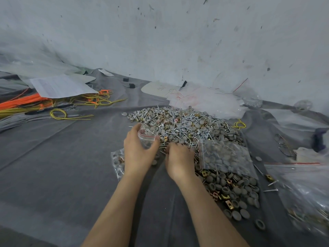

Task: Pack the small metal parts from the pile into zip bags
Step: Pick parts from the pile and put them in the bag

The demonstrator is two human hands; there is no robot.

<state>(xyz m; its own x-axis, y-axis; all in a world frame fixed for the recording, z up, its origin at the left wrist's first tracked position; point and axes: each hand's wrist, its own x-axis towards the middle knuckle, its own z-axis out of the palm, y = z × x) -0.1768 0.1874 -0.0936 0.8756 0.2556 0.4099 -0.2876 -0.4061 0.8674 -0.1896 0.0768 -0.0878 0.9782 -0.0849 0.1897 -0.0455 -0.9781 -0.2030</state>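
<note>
1. Left hand [137, 150] first: the grip is clenched round a small clear zip bag [147, 139], thumb on one side and fingers wrapped over the far side, with the red seal strip showing between them.
2. The bag is held up at the near-left edge of the pile [187, 123]. A few grey pieces show through the plastic, but how many is hard to say.
3. Right hand [178, 157] is palm down on the near edge of the pile, fingers curled down among the parts. The fingertips are buried, so I cannot tell whether that grip has anything in it.
4. The pile itself is a jumble of round grey caps, silver screws and brass-coloured clips, spread across the grey cloth [62, 166] ahead and right of the hands.
5. A filled bag [225, 155] of grey caps lies flat on the pile, just right of the right hand.
6. Another packed bag [117, 163] peeks out beneath the left wrist, mostly covered by the arm.
7. Beyond the pile, by the wall [178, 41], lies a heap of empty clear bags [204, 102]; its edges blend together.
8. Far left: yellow wires [58, 114], orange ties [23, 101] and a paper sheet [60, 87] lying over them.
9. Lower right, a large plastic bag [306, 198] is blurred and cut off by the frame edge.
</note>
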